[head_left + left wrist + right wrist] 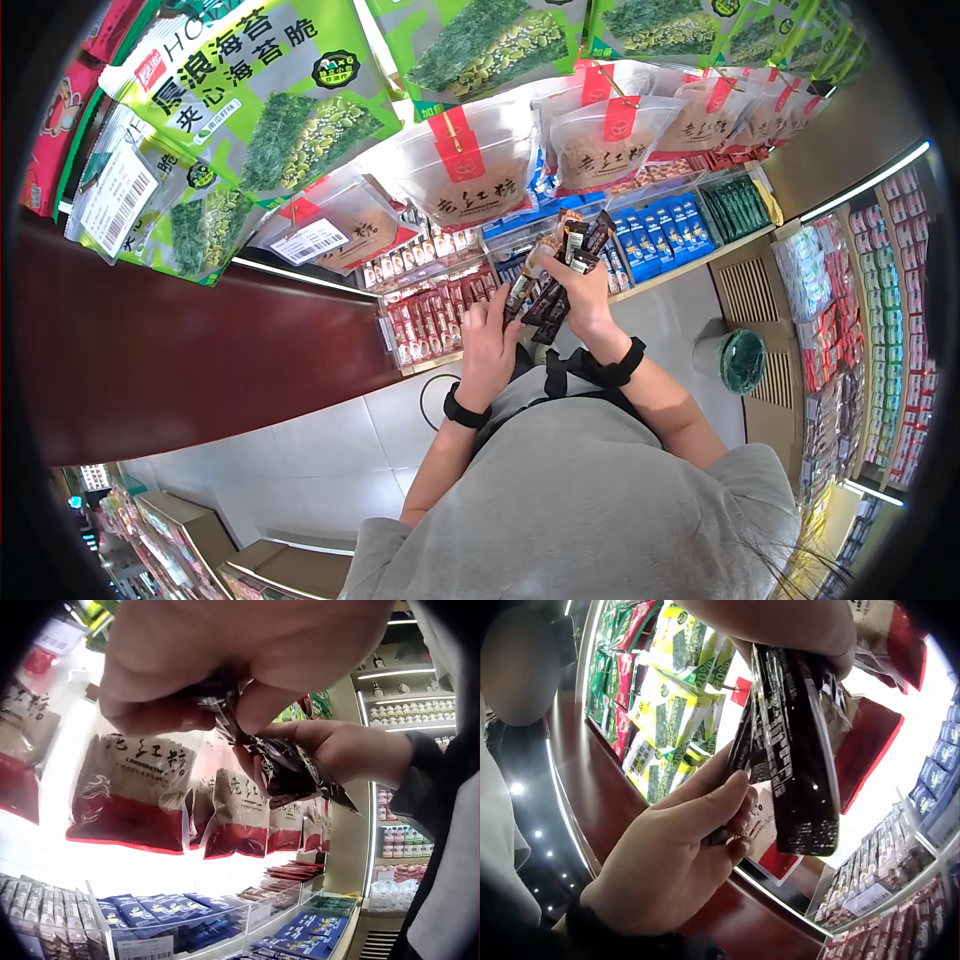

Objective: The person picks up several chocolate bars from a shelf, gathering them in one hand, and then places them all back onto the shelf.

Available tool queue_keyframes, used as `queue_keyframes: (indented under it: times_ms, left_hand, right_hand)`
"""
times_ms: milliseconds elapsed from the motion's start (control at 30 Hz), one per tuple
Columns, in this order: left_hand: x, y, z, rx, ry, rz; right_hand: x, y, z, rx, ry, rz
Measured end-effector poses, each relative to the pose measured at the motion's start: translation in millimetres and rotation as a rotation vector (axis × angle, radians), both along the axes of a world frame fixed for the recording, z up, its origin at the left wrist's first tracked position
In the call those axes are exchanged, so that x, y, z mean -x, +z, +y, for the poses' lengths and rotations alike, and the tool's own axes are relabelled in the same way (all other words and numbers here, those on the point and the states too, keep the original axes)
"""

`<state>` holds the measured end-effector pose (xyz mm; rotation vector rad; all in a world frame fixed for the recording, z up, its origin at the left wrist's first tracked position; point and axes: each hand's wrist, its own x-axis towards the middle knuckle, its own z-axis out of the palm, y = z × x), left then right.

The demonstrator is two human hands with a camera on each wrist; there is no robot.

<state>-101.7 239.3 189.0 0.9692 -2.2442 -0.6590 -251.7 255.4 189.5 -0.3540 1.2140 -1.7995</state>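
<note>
The right hand (585, 300) has its grip curled round a fanned bundle of dark snack-bar packets (556, 272), held upright just in front of the shelf (700, 262). The left hand (488, 345) has its grip pinching the lower end of one packet in that bundle between thumb and fingertips. Behind the bundle the shelf carries a tray of small red packets (430, 320) and rows of blue boxes (660, 235). Above hang clear brown-sugar bags (465, 175) with red tags, then green seaweed-snack bags (265, 95).
</note>
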Motion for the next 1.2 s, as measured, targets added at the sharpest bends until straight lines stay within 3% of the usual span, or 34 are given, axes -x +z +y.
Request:
queue_keyframes:
  times_ms: [33, 100, 300, 400, 500, 567, 667, 700, 767, 833, 900, 967, 1033, 1100, 1200]
  left_hand:
    - [0.4, -0.4, -0.6, -0.001, 0.007, -0.001]
    - [0.4, -2.3, 0.5, -0.490, 0.010, 0.108]
    - [-3.0, -13.5, -1.7, -0.452, 0.037, 0.034]
    - [-13.9, -18.4, -11.1, -0.943, -0.024, 0.342]
    - [-29.3, -17.5, -24.5, -0.963, -0.099, 0.451]
    - [-41.2, -20.9, -30.9, -0.995, 0.070, 0.510]
    - [-47.1, -24.6, -35.5, -1.095, 0.164, 0.898]
    - [-45.2, -25.3, -34.6, -1.097, 0.165, 0.895]
    - [-40.9, -27.2, -35.2, -1.243, 0.286, 1.258]
    - [-46.7, -54.3, -37.3, -1.298, 0.218, 1.273]
    - [-34.0, -57.9, -31.4, -1.404, 0.156, 1.373]
    - [-27.3, -48.2, -30.5, -1.480, 0.094, 1.389]
    - [-25.8, -44.9, -35.7, -1.453, 0.130, 1.329]
    - [-38.8, -67.0, -49.3, -1.396, 0.203, 1.319]
    - [-79.7, -110.8, -81.9, -1.275, 0.406, 1.096]
  right_hand:
    - [1.2, -2.1, -0.6, -0.001, 0.007, -0.001]
    - [0.2, -5.5, -1.1, -0.035, 0.033, 0.121]
    - [-8.4, -3.2, 1.6, -0.045, 0.119, 0.145]
    - [-3.6, 0.9, 1.8, -0.040, 0.143, 0.052]
    - [2.1, -4.5, 0.7, -0.035, 0.159, 0.061]
    - [0.5, -1.0, 0.0, -0.009, 0.144, 0.072]
    - [-4.4, -6.9, 1.7, -0.014, 0.215, 0.203]
    - [-7.9, -6.9, 2.8, -0.015, 0.213, 0.200]
    - [-15.8, -5.6, 2.4, -0.094, 0.291, 0.430]
    - [-26.0, -7.2, 1.5, -0.032, 0.307, 0.315]
    - [-32.0, -10.2, -0.4, -0.013, 0.318, 0.624]
    - [-33.6, -20.4, -5.3, 0.025, 0.324, 0.669]
    - [-32.9, -23.9, -7.5, 0.021, 0.362, 0.756]
    - [-30.4, -28.2, -6.8, -0.031, 0.387, 0.698]
    - [-21.4, -28.0, -6.2, -0.069, 0.311, 0.604]
